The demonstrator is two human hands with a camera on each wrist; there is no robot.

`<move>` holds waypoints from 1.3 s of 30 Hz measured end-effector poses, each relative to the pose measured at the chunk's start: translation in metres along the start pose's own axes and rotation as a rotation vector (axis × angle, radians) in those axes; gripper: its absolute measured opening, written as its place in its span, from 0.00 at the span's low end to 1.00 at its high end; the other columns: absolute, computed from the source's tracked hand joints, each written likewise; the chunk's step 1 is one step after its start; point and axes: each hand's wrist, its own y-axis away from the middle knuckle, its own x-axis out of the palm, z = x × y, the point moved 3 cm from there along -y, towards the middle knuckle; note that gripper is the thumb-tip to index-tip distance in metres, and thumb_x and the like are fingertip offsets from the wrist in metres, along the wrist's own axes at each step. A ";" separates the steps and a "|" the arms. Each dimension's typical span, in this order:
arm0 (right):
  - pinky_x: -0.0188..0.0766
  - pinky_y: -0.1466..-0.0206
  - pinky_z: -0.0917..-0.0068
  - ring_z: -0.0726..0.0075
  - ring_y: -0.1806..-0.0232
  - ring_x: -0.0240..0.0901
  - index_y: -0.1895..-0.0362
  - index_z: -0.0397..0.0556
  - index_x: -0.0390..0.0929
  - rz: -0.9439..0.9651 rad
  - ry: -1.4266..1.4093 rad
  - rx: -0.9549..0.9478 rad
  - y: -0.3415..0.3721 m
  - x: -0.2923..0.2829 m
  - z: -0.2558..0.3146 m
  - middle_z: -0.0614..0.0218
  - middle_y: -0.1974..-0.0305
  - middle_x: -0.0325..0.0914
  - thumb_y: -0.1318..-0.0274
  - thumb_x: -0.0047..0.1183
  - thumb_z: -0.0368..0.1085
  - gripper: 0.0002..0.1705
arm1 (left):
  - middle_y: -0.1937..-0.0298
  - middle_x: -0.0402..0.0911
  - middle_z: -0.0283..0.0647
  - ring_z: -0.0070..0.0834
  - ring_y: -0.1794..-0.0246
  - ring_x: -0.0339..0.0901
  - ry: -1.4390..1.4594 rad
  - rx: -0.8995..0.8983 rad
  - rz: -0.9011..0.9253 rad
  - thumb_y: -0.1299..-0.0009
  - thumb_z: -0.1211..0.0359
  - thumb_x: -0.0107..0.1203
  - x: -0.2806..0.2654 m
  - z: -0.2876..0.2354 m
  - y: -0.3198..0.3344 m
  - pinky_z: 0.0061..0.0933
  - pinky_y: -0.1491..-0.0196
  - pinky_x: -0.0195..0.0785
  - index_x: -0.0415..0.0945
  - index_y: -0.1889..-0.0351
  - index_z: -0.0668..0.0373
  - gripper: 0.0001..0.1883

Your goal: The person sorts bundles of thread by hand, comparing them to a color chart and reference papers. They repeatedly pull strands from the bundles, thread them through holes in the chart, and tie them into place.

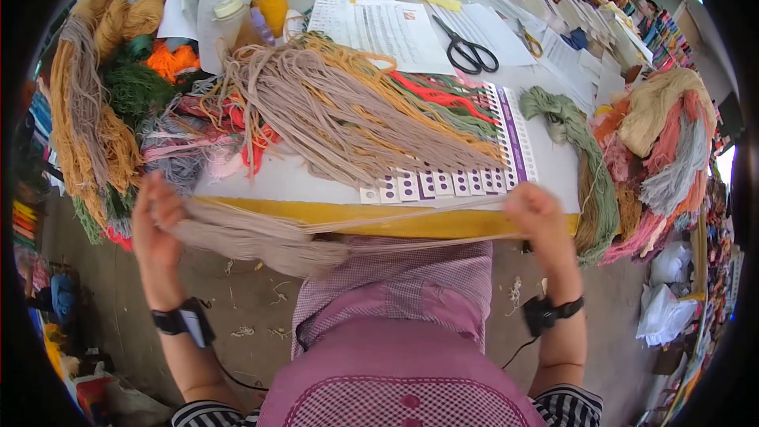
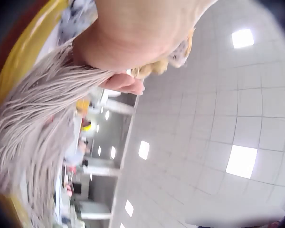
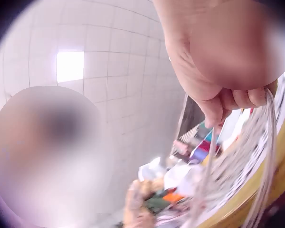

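Observation:
Between the two hands, a hank of greyish-beige yarn (image 1: 253,239) stretches along the table's yellow front edge in the head view. My left hand (image 1: 160,217) grips its thick end, and the bundle fans out below the wrist in the left wrist view (image 2: 47,111). On the other side, the curled fingers of my right hand (image 1: 539,217) hold a few thin strands pulled away from the bundle. Two of these strand groups (image 3: 268,156) run down from the fingers in the right wrist view. Just behind lies a spread of beige threads (image 1: 340,119) on punched cards (image 1: 431,184).
Hanks of mixed colours pile at the left (image 1: 103,111); more, led by a green hank (image 1: 581,150), hang over the right edge. Black scissors (image 1: 472,54) rest on printed sheets (image 1: 387,32). A lidded jar (image 1: 232,20) stands at the back left.

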 end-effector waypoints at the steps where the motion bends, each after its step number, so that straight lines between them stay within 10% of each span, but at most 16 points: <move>1: 0.58 0.67 0.85 0.89 0.71 0.60 0.68 0.51 0.77 -0.068 0.043 -0.019 -0.002 -0.032 -0.006 0.84 0.73 0.70 0.42 0.57 0.38 0.06 | 0.74 0.69 0.27 0.14 0.81 0.59 -0.001 0.044 -0.066 0.22 0.64 0.44 -0.031 -0.034 0.007 0.18 0.82 0.51 0.73 0.56 0.59 0.10; 10: 0.69 0.59 0.77 0.77 0.66 0.74 0.58 0.47 0.83 -0.867 0.752 -0.082 0.028 -0.319 -0.065 0.70 0.67 0.81 0.43 0.58 0.41 0.13 | 0.73 0.69 0.26 0.11 0.84 0.55 -0.574 0.529 -0.619 0.23 0.61 0.45 -0.174 -0.188 0.098 0.16 0.85 0.42 0.75 0.55 0.58 0.12; 15: 0.69 0.55 0.72 0.71 0.59 0.77 0.54 0.47 0.82 -1.269 1.094 0.268 0.065 -0.339 -0.044 0.62 0.60 0.83 0.43 0.57 0.46 0.18 | 0.73 0.70 0.24 0.09 0.84 0.57 -0.883 0.751 -0.934 0.25 0.58 0.49 -0.173 -0.197 0.125 0.15 0.85 0.43 0.75 0.60 0.56 0.12; 17: 0.69 0.62 0.74 0.72 0.69 0.73 0.59 0.47 0.82 -1.265 1.064 -0.291 0.061 -0.349 -0.055 0.66 0.70 0.78 0.41 0.54 0.40 0.11 | 0.74 0.71 0.25 0.09 0.84 0.60 -0.963 0.527 -0.658 0.26 0.57 0.51 -0.132 -0.152 0.108 0.13 0.85 0.44 0.75 0.63 0.54 0.12; 18: 0.69 0.62 0.74 0.72 0.69 0.73 0.59 0.47 0.82 -1.258 1.065 -0.293 0.055 -0.333 -0.049 0.66 0.70 0.78 0.41 0.54 0.40 0.11 | 0.76 0.72 0.26 0.09 0.85 0.61 -0.887 0.489 -0.633 0.27 0.56 0.51 -0.115 -0.121 0.097 0.13 0.86 0.45 0.75 0.64 0.54 0.12; 20: 0.66 0.64 0.77 0.77 0.69 0.69 0.62 0.48 0.80 -0.911 0.085 -0.551 0.030 -0.252 -0.023 0.71 0.69 0.76 0.38 0.52 0.38 0.09 | 0.78 0.73 0.29 0.11 0.87 0.63 -0.892 0.297 -0.490 0.26 0.56 0.51 -0.063 -0.052 0.075 0.13 0.87 0.46 0.75 0.66 0.55 0.14; 25: 0.65 0.63 0.84 0.82 0.69 0.67 0.68 0.47 0.75 -0.410 0.096 -0.479 -0.005 -0.044 0.019 0.76 0.70 0.73 0.41 0.52 0.26 0.03 | 0.81 0.76 0.37 0.15 0.90 0.62 -0.991 -0.159 -0.264 0.26 0.57 0.49 0.032 0.077 0.027 0.14 0.88 0.48 0.79 0.68 0.61 0.18; 29: 0.74 0.64 0.66 0.59 0.66 0.79 0.61 0.47 0.78 -0.193 0.472 -0.702 -0.030 0.059 0.015 0.62 0.66 0.81 0.43 0.54 0.28 0.06 | 0.74 0.80 0.39 0.16 0.88 0.64 -0.818 -0.361 0.065 0.28 0.61 0.52 0.103 0.170 -0.009 0.15 0.87 0.50 0.81 0.62 0.63 0.14; 31: 0.74 0.67 0.66 0.60 0.72 0.78 0.62 0.47 0.76 -0.019 0.329 -0.288 -0.034 0.088 0.020 0.63 0.70 0.81 0.41 0.53 0.31 0.04 | 0.68 0.82 0.42 0.17 0.83 0.69 -0.751 -0.506 0.063 0.30 0.62 0.56 0.105 0.203 -0.023 0.17 0.86 0.53 0.79 0.58 0.65 0.14; 34: 0.70 0.70 0.75 0.74 0.76 0.75 0.60 0.44 0.74 0.107 0.161 -0.189 -0.047 0.105 0.010 0.66 0.72 0.81 0.40 0.52 0.30 0.05 | 0.66 0.83 0.45 0.19 0.80 0.73 -0.779 -0.590 0.037 0.31 0.61 0.58 0.099 0.234 -0.038 0.18 0.84 0.58 0.76 0.55 0.67 0.17; 39: 0.70 0.71 0.74 0.73 0.75 0.75 0.63 0.44 0.76 -0.049 0.369 -0.379 -0.056 0.114 -0.004 0.61 0.71 0.79 0.45 0.57 0.32 0.07 | 0.66 0.83 0.44 0.20 0.79 0.74 -0.741 -0.580 0.004 0.32 0.62 0.58 0.096 0.246 -0.037 0.18 0.82 0.61 0.75 0.54 0.67 0.17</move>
